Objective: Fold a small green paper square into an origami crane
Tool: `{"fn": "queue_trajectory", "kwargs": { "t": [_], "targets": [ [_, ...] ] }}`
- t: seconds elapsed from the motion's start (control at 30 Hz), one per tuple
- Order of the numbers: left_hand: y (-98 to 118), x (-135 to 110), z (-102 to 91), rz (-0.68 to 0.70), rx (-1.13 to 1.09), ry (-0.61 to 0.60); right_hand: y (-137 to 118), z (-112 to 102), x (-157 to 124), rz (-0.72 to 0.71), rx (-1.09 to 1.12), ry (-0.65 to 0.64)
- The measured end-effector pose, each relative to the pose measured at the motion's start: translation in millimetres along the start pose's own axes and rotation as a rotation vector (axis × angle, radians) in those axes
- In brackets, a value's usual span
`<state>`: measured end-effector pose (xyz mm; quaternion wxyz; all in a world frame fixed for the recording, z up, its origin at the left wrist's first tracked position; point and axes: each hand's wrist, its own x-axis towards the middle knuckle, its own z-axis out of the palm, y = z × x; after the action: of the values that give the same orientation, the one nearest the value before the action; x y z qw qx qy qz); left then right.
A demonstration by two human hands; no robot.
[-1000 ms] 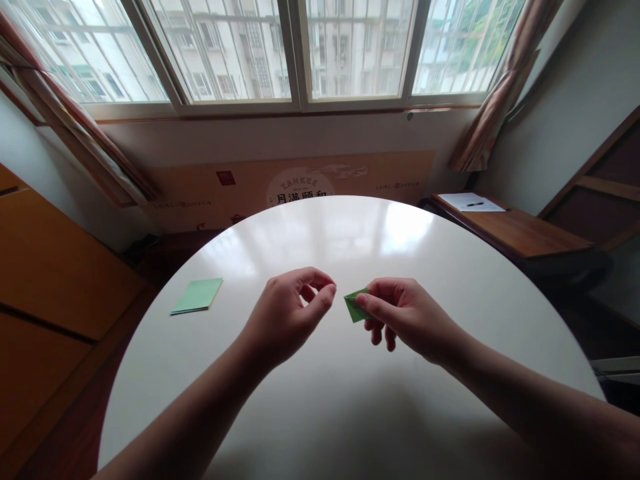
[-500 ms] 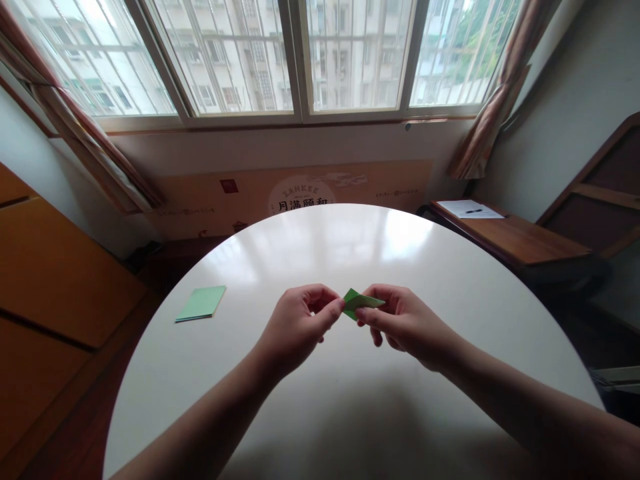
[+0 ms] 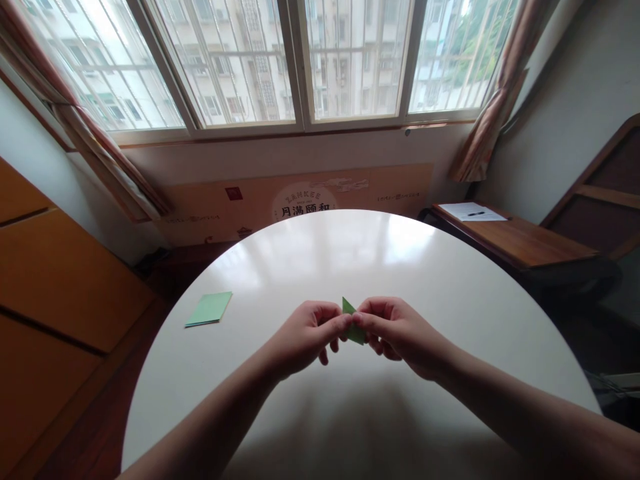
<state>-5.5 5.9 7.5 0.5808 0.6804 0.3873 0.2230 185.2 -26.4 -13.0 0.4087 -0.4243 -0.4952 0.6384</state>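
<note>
A small folded piece of green paper (image 3: 353, 327) is held above the round white table (image 3: 440, 293), near its middle. My left hand (image 3: 307, 333) pinches its left side with thumb and forefinger. My right hand (image 3: 395, 330) pinches its right side, fingers curled in. The two hands touch at the fingertips, and most of the paper is hidden between them.
A stack of light green paper sheets (image 3: 209, 309) lies on the table's left part. A brown side table (image 3: 520, 239) at the right carries a white sheet with a pen (image 3: 472, 213). Wooden cabinets (image 3: 60, 280) stand at the left, windows behind.
My left hand has moved right and taken hold of the green paper, which only my right hand held a second ago. Both hands have come together and lower in the picture.
</note>
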Motion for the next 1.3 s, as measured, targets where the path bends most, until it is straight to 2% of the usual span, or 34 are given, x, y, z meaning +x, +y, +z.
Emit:
{"fn": "queue_trajectory", "kwargs": {
  "t": [0.33, 0.53, 0.63, 0.97, 1.3],
  "targets": [
    [-2, 2, -2.4, 0.122, -0.012, 0.149, 0, 3, -2, -0.020, 0.028, -0.052],
    [-3, 1, -1.5, 0.171, 0.066, 0.182, 2, 8, -5, -0.067, -0.094, -0.040],
    [-3, 1, -0.1, 0.189, 0.050, 0.154, 3, 9, -5, -0.051, -0.085, -0.042],
    [-1, 1, 1.4, 0.076, -0.170, 0.102, 2, 11, -6, 0.017, -0.031, -0.096],
    [-4, 1, -0.4, 0.026, -0.241, 0.126, 3, 12, -5, 0.063, -0.022, -0.072]
  ]
}}
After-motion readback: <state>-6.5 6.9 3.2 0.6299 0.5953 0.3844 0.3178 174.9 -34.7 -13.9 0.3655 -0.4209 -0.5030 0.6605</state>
